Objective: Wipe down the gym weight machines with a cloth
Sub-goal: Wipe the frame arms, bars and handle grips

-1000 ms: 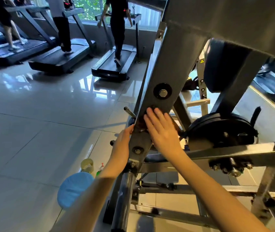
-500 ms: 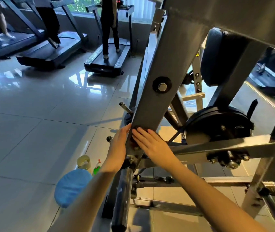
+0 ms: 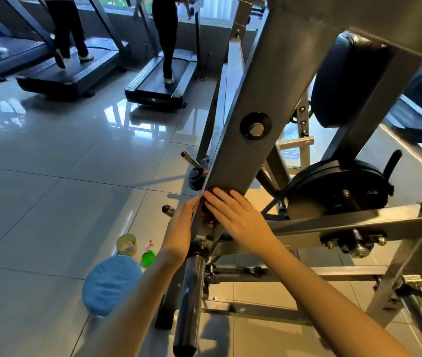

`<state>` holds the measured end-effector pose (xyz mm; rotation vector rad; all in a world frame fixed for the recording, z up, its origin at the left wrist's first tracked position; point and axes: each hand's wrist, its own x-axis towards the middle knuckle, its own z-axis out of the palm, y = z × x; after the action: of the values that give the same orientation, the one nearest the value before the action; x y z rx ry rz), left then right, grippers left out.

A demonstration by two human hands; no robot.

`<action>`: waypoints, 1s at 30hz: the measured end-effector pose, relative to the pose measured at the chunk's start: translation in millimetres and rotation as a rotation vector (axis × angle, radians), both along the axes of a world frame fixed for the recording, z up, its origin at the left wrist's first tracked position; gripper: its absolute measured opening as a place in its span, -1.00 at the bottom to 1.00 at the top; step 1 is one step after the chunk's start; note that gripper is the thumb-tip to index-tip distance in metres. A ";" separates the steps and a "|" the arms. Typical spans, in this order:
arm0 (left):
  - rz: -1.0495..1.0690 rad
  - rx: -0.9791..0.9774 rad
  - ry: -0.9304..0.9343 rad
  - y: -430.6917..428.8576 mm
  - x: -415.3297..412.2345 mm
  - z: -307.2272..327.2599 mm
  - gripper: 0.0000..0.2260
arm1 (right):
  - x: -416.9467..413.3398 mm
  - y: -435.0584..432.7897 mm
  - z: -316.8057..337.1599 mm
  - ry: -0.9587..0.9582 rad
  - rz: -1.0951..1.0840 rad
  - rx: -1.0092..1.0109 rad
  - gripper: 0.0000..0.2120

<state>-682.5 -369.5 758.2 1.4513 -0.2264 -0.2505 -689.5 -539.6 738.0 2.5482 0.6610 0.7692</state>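
- Head view: a grey steel weight machine fills the frame from 12 round to 5 o'clock. Its broad slanted beam runs from 1 o'clock down to the centre.
- The right hand lies flat on the lower face of the beam, just below centre. Its fingers are straight and close together, pointing toward 11 o'clock.
- A dark patch shows under those fingertips; whether it is a cloth cannot be told.
- The left hand is set against the beam's left edge, at 9 o'clock of the right hand and just beside it. The edge hides most of its fingers, so I cannot tell whether they curl or lie straight.
- A hex bolt in a black washer sits on the beam at 12 o'clock of the hands.
- A black weight plate hangs at 3 o'clock of the hands, with a black cushion above it at 1 o'clock.
- A dark cylinder extends from the beam's lower end toward 6 o'clock, between the forearms.
- On the glossy tiled floor at 7 o'clock lie a round blue pad, a green bottle and a pale yellow tub, all close together.
- Treadmills stand from 10 to 12 o'clock, with people's legs on them.
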 end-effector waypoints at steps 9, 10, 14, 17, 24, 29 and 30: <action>-0.046 0.052 -0.113 3.6 -8.2 -6.2 -0.80 | -2.6 12.9 -18.7 0.076 -0.066 0.024 -0.12; -0.046 0.040 -0.103 3.0 -7.6 -5.8 -0.82 | -3.9 12.6 -23.6 0.130 -0.046 -0.010 -0.15; -0.035 0.027 -0.051 1.1 -4.9 -8.7 -0.71 | 1.5 8.7 -10.0 0.075 -0.037 -0.001 -0.18; -0.004 0.007 -0.040 0.9 -6.2 -15.0 -0.72 | 0.6 14.2 -14.8 0.051 -0.086 0.086 -0.20; -0.065 0.043 -0.043 6.2 -4.0 -15.1 -0.71 | -2.8 15.2 -22.3 0.098 -0.035 -0.010 -0.22; -0.068 0.072 -0.016 8.4 -3.8 -22.7 -0.70 | -4.5 16.8 -32.4 0.012 -0.128 0.130 -0.15; -0.075 0.072 -0.019 8.5 -4.4 -22.8 -0.71 | -6.6 18.5 -40.4 0.051 -0.120 0.109 -0.15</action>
<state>-687.0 -361.0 735.4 1.5189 -0.2895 -0.3085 -696.1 -521.1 697.6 2.6861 0.4887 0.7201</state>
